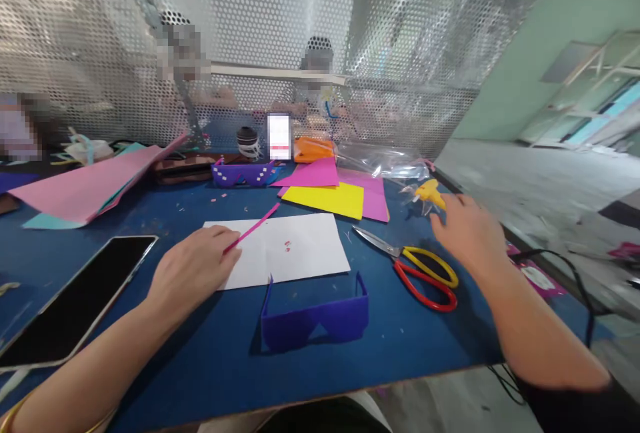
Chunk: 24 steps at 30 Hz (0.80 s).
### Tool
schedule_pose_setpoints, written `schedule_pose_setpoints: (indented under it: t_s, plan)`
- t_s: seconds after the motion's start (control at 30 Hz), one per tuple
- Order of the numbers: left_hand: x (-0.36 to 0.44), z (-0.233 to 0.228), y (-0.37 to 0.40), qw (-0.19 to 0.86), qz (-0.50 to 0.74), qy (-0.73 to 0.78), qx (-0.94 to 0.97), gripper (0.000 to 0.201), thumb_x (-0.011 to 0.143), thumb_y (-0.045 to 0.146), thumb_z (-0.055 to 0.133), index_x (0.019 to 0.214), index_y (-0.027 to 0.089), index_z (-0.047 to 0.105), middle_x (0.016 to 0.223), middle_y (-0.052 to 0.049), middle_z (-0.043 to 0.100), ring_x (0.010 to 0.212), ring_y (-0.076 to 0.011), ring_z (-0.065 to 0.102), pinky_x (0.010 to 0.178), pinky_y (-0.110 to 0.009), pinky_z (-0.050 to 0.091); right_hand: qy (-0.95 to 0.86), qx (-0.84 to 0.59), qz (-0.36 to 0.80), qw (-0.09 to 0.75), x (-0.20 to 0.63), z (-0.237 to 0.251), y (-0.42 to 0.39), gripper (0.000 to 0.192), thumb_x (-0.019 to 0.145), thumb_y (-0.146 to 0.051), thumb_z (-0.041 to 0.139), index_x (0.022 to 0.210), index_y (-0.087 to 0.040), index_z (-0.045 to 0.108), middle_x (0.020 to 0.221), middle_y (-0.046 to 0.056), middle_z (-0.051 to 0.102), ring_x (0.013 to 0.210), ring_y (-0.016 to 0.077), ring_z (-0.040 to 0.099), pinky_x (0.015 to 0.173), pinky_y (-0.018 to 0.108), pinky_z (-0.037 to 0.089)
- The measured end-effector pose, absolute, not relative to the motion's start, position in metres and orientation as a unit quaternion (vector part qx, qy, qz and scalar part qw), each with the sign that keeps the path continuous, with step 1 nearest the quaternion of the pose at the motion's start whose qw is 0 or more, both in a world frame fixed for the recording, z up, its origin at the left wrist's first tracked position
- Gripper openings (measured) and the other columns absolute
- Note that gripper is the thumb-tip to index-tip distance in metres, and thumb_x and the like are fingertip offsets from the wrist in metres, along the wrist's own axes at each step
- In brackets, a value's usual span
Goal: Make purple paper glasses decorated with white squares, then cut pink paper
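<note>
My left hand (195,266) rests over the left end of a sheet of white paper (310,253), its fingers closed on a narrow pink strip (260,223) that slants up to the right. Small red-pink bits lie on the paper. At the right, my right hand (470,229) is closed round a yellow glue gun (429,191), whose tip points left; its grip is mostly hidden by the fingers. Scissors (400,253) with a yellow and a red handle lie between that hand and the paper. Blue-purple foam glasses (315,323) stand in front of the paper.
A phone (80,299) lies at the left. Pink and teal sheets (100,186), decorated purple glasses (243,174), a lit phone (279,136) and yellow and pink sheets (330,198) are farther back. A perforated metal screen (260,13) closes off the rear; people sit behind it.
</note>
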<state>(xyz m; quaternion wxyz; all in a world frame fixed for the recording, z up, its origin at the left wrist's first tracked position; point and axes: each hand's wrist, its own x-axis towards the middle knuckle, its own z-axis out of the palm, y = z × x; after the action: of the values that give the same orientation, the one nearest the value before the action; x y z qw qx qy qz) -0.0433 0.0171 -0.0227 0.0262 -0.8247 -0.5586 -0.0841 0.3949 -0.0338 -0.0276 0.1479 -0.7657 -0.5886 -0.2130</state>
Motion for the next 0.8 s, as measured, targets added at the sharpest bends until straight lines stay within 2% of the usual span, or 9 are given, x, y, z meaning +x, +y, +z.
schedule_pose_setpoints:
  t_s: [0.07,0.1,0.17,0.23,0.5,0.57,0.7,0.8]
  plan:
    - [-0.042,-0.023,0.016,0.023,-0.101,-0.551,-0.828,0.041,0.091,0.036,0.037,0.104,0.021,0.073,0.114,-0.011,0.072,0.102,-0.0339,0.066,0.084,-0.045,0.052,-0.554,-0.796,-0.206,0.134,0.419,-0.025,-0.009,0.036,0.082,-0.029,0.064,0.108,-0.004,0.064,0.103,0.026,0.066,0.096,0.0389,0.065,0.075,0.052,0.051]
    - [-0.042,-0.023,0.014,0.019,-0.111,-0.548,-0.829,0.041,0.091,0.037,0.038,0.104,0.021,0.073,0.115,-0.011,0.072,0.103,-0.0337,0.066,0.085,-0.045,0.052,-0.54,-0.809,-0.195,0.128,0.429,-0.027,0.001,0.036,0.082,-0.03,0.067,0.108,-0.005,0.064,0.103,0.024,0.066,0.096,0.0357,0.065,0.077,0.051,0.052]
    - [-0.04,-0.023,0.012,0.011,-0.131,-0.548,-0.826,0.039,0.09,0.038,0.04,0.103,0.022,0.074,0.115,-0.01,0.072,0.103,-0.0329,0.067,0.086,-0.044,0.052,-0.523,-0.827,-0.166,0.117,0.445,-0.034,0.016,0.034,0.089,-0.036,0.064,0.116,-0.014,0.061,0.115,0.012,0.064,0.1,0.0239,0.064,0.084,0.044,0.054]
    - [-0.039,-0.023,0.011,0.001,-0.151,-0.549,-0.822,0.038,0.09,0.038,0.042,0.104,0.022,0.074,0.116,-0.009,0.072,0.105,-0.0322,0.066,0.088,-0.043,0.051,-0.517,-0.835,-0.146,0.115,0.454,-0.043,0.023,0.035,0.093,-0.037,0.06,0.122,-0.018,0.059,0.123,0.008,0.061,0.104,0.0207,0.063,0.087,0.042,0.054]
    - [-0.035,-0.025,0.011,-0.03,-0.201,-0.539,-0.818,0.036,0.091,0.035,0.044,0.105,0.02,0.074,0.116,-0.008,0.073,0.107,-0.0276,0.066,0.09,-0.038,0.049,-0.507,-0.831,-0.137,0.182,0.454,-0.053,0.019,0.034,0.094,-0.037,0.059,0.122,-0.019,0.059,0.124,0.008,0.06,0.107,0.0212,0.062,0.089,0.042,0.053]
    - [-0.033,-0.025,0.011,-0.033,-0.206,-0.539,-0.816,0.034,0.09,0.033,0.045,0.104,0.02,0.074,0.114,-0.008,0.073,0.106,-0.0268,0.066,0.09,-0.038,0.048,-0.494,-0.833,-0.14,0.207,0.45,-0.046,0.018,0.035,0.091,-0.033,0.063,0.119,-0.012,0.061,0.121,0.015,0.062,0.106,0.0246,0.063,0.087,0.041,0.052]
    - [-0.028,-0.023,0.011,-0.045,-0.214,-0.541,-0.812,0.025,0.087,0.032,0.05,0.089,0.023,0.073,0.104,-0.006,0.075,0.097,-0.0242,0.067,0.082,-0.035,0.048,-0.465,-0.83,-0.163,0.264,0.439,-0.022,0.014,0.046,0.077,-0.021,0.067,0.114,0.006,0.062,0.113,0.037,0.06,0.106,0.04,0.062,0.074,0.046,0.044]
    - [-0.02,-0.016,0.006,-0.055,-0.219,-0.538,-0.812,0.02,0.085,0.033,0.055,0.08,0.022,0.071,0.094,-0.005,0.074,0.086,-0.0221,0.066,0.075,-0.033,0.047,-0.444,-0.82,-0.184,0.31,0.431,-0.008,0.001,0.048,0.075,-0.023,0.064,0.115,0.003,0.061,0.111,0.037,0.061,0.102,0.0418,0.063,0.069,0.048,0.04]
